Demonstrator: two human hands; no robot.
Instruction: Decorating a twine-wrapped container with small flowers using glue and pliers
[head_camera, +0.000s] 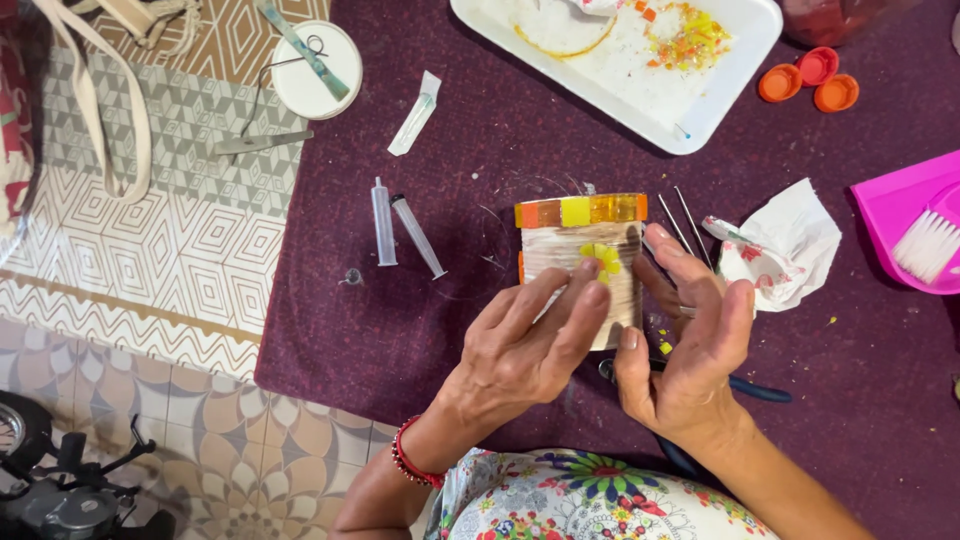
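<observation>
Although most of its wall is bare, we find the cylindrical container (590, 270) lying on its side on the purple cloth (400, 330), near the middle of the work area and just ahead of the person. A full band of orange and yellow glass tiles (580, 211) runs round one end. Below that band only a small cluster of yellow tiles (602, 257) is in place, arranged like a small flower. We judge the covering to be at an early stage: one ring done, one motif begun, the rest of the surface uncovered.

We note the left hand (530, 345) resting on the container, its extended fingertips pressed on or just beside the yellow cluster; it grips nothing. The right hand (690, 345) stands at the container's right side, palm turned inward, fingers loosely spread and touching the wall; we cannot tell whether it holds a tile.

Two thin metal rods (682, 222) lie just right of the container, with a crumpled paper tissue (795, 245) beyond them. Dark-handled pliers (750, 388) lie partly under the right hand. Two syringes (400, 230) lie to the left, apart from the container. A white tray (720, 100) with scattered orange and yellow fragments sits at the far edge, three orange and red bottle caps (810, 80) beside it, and a pink dustpan with brush (915, 225) at the right.
</observation>
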